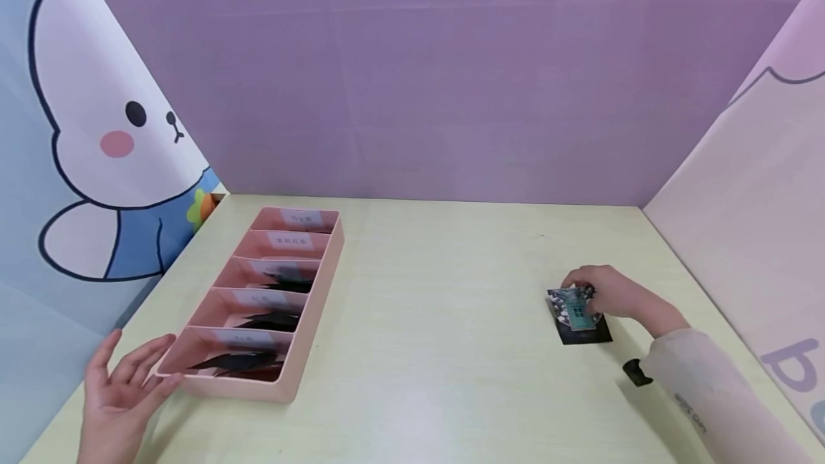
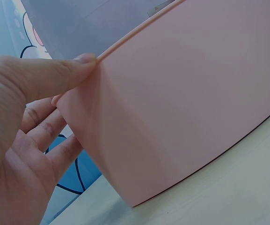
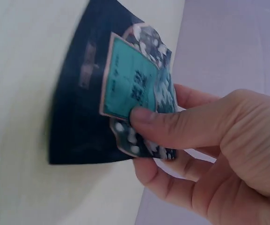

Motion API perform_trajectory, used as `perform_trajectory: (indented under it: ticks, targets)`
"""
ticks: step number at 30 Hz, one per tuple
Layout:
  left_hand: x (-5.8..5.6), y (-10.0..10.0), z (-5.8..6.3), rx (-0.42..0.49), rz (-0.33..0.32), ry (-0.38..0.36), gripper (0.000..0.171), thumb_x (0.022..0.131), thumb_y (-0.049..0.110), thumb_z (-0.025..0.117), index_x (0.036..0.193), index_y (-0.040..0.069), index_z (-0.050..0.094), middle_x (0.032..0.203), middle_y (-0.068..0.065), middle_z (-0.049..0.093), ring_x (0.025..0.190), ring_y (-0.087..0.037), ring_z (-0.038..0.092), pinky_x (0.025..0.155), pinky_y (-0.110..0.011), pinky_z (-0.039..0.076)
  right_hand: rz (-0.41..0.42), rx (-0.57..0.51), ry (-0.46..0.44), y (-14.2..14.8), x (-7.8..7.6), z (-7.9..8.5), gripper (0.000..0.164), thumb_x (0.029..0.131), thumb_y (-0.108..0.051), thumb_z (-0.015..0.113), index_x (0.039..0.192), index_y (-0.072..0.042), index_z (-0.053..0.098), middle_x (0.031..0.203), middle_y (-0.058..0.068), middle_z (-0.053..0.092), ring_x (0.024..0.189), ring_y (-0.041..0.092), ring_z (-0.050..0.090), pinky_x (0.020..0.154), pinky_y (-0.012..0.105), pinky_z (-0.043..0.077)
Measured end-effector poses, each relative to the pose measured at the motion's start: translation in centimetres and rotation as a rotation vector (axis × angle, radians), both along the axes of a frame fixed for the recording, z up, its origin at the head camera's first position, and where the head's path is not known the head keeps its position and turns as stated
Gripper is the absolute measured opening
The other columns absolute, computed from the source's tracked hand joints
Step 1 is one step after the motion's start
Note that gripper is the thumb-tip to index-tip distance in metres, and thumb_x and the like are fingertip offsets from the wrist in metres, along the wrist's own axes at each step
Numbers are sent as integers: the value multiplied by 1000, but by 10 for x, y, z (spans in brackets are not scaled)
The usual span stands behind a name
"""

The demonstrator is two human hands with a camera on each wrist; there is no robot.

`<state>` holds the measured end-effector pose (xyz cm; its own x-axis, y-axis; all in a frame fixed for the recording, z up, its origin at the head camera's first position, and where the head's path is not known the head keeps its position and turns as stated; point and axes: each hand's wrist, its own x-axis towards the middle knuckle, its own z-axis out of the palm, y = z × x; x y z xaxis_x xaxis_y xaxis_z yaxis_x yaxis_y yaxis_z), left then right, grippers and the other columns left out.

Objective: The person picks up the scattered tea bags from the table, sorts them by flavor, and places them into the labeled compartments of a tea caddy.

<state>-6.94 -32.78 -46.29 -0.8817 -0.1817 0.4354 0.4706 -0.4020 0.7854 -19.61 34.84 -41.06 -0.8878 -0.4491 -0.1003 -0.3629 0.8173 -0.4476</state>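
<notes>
A pink divided box (image 1: 303, 360) stands at the left of the table, with dark flat packets (image 1: 235, 361) in its three nearer compartments. My left hand (image 1: 122, 392) holds its near left corner, the thumb (image 2: 74, 72) on the rim and the fingers along the outer side. Far to the right, my right hand (image 1: 615, 296) pinches a black tea bag packet (image 1: 583, 336) with a green label and floral print. In the right wrist view, the thumb lies over the packet's printed face and the fingers are behind it; part of the packet (image 3: 78, 112) is tilted off the table.
White paper labels (image 1: 248, 339) mark the box's compartments. The pale table (image 1: 412, 349) is bounded by a purple back panel (image 1: 412, 92), a rabbit-printed panel (image 1: 116, 113) at left and a pale pink panel (image 1: 754, 199) at right. A black strap piece (image 1: 637, 372) hangs at the right sleeve.
</notes>
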Motion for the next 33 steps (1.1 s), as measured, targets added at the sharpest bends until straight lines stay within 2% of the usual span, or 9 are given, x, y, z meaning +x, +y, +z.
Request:
perform_trajectory:
  ticks: [2, 6, 13, 24, 33]
  targets:
    - [0, 0, 0, 7, -7, 6, 91, 86, -36, 40, 157, 17, 17, 131, -12, 62, 122, -18, 60, 89, -26, 55, -8, -14, -19, 0, -1, 2, 46, 71, 25, 60, 109, 0, 68, 95, 11, 63, 78, 21, 56, 55, 32, 52]
    - [1, 1, 0, 18, -19, 18, 91, 86, -37, 39, 157, 17, 17, 131, -13, 62, 122, -18, 60, 88, -27, 56, -15, -43, -37, -3, -2, 6, 43, 74, 26, 54, 104, -1, 70, 85, 6, 60, 70, 17, 54, 48, 28, 53]
    - [1, 1, 2, 9, -12, -1, 91, 86, -36, 39, 156, 18, 18, 130, -12, 62, 121, -17, 60, 89, -26, 55, 2, -37, 18, -11, -8, 16, 33, 78, 22, 63, 105, 5, 71, 91, 10, 68, 75, 21, 61, 53, 26, 54]
    - [1, 1, 1, -27, -6, 0, 93, 86, -36, 41, 157, 18, 15, 131, -10, 62, 122, -16, 59, 91, -24, 54, -7, -45, 86, -38, -19, 32, 33, 79, 21, 66, 108, 6, 72, 103, 18, 69, 83, 24, 64, 57, 26, 56]
    - [2, 0, 1, -53, 5, 2, 93, 85, -36, 41, 157, 19, 15, 131, -10, 62, 123, -15, 59, 92, -22, 53, -3, -57, 161, -57, -29, 46, 34, 79, 18, 68, 110, 6, 72, 96, 12, 69, 84, 26, 65, 60, 27, 56]
